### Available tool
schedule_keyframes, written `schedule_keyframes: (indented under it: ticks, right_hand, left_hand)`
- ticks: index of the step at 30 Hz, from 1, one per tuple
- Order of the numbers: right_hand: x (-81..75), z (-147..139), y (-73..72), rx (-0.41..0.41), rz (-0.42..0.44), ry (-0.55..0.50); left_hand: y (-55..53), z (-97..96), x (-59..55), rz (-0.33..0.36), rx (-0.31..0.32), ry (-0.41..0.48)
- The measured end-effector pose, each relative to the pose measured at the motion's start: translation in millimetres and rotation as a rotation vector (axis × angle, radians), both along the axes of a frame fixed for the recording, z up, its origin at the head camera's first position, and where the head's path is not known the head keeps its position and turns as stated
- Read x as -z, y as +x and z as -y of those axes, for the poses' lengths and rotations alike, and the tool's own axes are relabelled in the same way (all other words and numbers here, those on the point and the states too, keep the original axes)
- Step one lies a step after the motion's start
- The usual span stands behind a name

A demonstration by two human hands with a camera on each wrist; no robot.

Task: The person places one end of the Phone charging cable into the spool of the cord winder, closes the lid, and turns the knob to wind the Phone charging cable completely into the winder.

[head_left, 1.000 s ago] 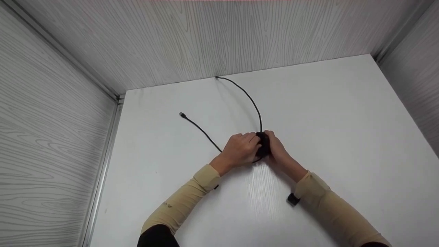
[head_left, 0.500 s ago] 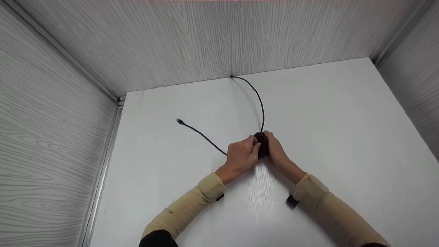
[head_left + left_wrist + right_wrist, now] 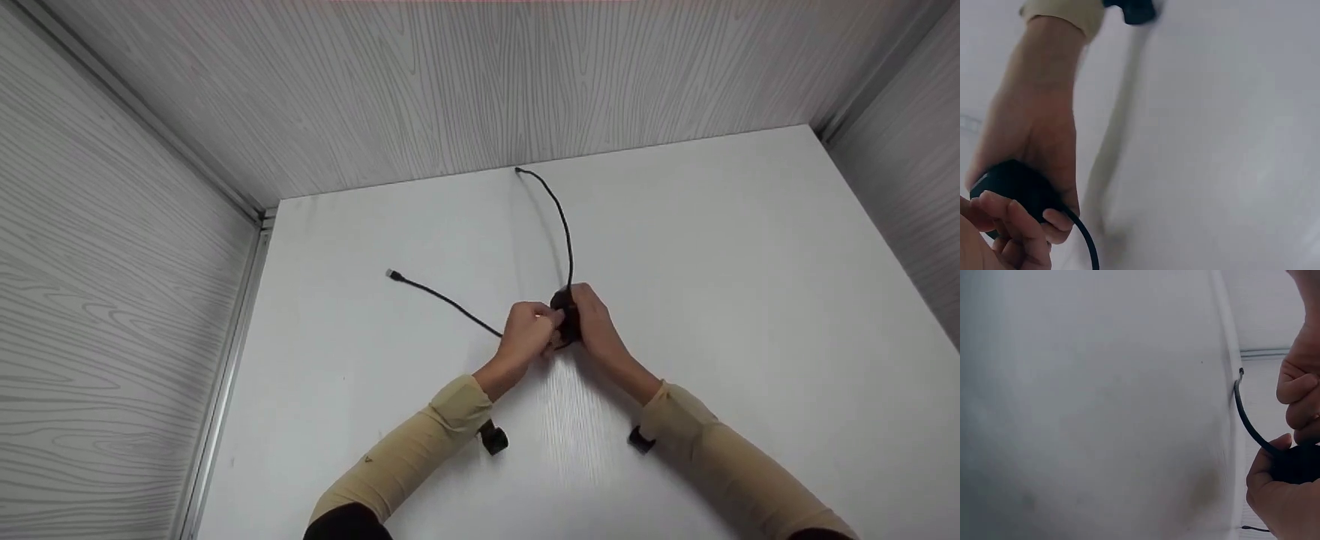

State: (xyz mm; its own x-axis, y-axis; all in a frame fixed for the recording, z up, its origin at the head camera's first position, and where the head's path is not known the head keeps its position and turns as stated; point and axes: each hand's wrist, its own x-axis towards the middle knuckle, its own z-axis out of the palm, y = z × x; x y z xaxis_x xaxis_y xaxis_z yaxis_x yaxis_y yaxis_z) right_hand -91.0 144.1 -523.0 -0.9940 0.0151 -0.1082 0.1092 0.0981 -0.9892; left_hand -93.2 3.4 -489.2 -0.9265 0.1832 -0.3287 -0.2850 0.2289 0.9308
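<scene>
My right hand grips a black rounded object, palm-sized, its kind hard to make out. A black cable arcs from it toward the back wall. Another length runs out left, past my left hand, and ends in a USB plug. The left thumb and curled fingers pinch at the object's left side, where cable shows below it. In the left wrist view the object lies in the right palm, partly covered by left fingers. In the right wrist view the right thumb presses beside the cable.
A white tabletop lies under the hands, bounded by wood-grain panels behind and at the left. A small black device hangs below each wrist, close over the table.
The left hand has turned and shifted slightly at the object, exposing more fingers. The far cable end has swung right along the wall, and the USB plug has dropped slightly nearer.
</scene>
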Motion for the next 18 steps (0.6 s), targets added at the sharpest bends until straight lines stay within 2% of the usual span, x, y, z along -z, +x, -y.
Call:
schedule_keyframes:
  ticks: [2, 4, 6, 8, 11, 13, 16, 18]
  right_hand:
    - [-0.2, 0.1, 2.3, -0.037, -0.044, 0.005]
    - [-1.5, -0.1, 4.0, -0.072, -0.08, 0.008]
    - [-3.2, -0.6, 3.8, -0.11, -0.11, 0.014]
    - [-5.7, -0.9, 3.4, -0.129, -0.119, 0.022]
    - [-8.0, -1.2, 1.9, -0.145, -0.111, 0.023]
    - [-8.9, -1.4, 1.0, -0.15, -0.095, 0.007]
    - [-10.4, -2.1, -0.1, -0.149, -0.029, -0.042]
    - [-11.8, -3.0, -0.6, -0.152, 0.036, -0.08]
  left_hand:
    - [-2.3, 3.2, -3.0, 0.194, -0.033, 0.181]
    - [-5.0, 7.3, -5.9, 0.349, -0.053, 0.298]
    - [-7.5, 11.1, -8.4, 0.445, -0.057, 0.355]
    - [-9.2, 14.2, -10.4, 0.502, -0.04, 0.39]
    - [-10.8, 17.0, -11.3, 0.534, -0.023, 0.415]
    - [-11.2, 17.8, -11.2, 0.529, -0.023, 0.417]
    - [-10.2, 18.5, -10.4, 0.449, -0.012, 0.362]
    - [-8.6, 19.1, -9.4, 0.346, 0.011, 0.296]
